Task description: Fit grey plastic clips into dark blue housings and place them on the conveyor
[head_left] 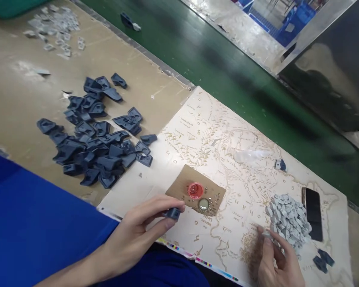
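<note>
Dark plastic clip, pinched between thumb and fingers of the left hand over the printed map sheet. It looks light, rigid and smooth; a grip on its 2 flat sides should be safest. The right hand, fingers curled, pinches a small grey piece beside the grey pile. A heap of dark clips lies to the left.

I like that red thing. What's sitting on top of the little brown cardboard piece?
On the cardboard piece sit a red cap, a clear round cap and many tiny shiny bits. The map sheet lies beneath it; that covered part is hidden.
</note>
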A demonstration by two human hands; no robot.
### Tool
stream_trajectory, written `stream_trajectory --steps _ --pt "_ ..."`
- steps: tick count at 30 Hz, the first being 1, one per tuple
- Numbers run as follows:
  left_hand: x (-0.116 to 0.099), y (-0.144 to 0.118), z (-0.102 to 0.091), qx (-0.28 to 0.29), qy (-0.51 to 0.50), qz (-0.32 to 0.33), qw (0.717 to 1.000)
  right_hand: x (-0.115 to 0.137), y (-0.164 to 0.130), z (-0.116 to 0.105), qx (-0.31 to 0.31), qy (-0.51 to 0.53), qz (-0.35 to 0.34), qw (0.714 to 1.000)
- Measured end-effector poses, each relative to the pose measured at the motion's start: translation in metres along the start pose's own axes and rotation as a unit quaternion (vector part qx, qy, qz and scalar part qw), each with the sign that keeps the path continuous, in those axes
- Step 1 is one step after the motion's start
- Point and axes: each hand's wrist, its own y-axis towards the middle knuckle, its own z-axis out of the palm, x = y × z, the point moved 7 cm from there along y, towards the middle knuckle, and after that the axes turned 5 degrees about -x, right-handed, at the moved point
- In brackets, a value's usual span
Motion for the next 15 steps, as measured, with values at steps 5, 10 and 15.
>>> stream_trajectory --steps 5,10,15 --pt "0.012 -0.013 -0.004 0.013 0.022 0.005 1.0 0.049 -0.029 0.032 0.132 0.143 0.026 0.981" --pt "0.034 -0.026 -0.015 -0.046 0.028 0.005 0.999 0.109 -0.051 0.076 0.245 0.204 -0.155 0.935" --pt "0.036 -0.027 -0.02 -0.057 0.039 0.02 0.997 0.131 -0.065 0.088 0.254 0.168 -0.317 0.898"
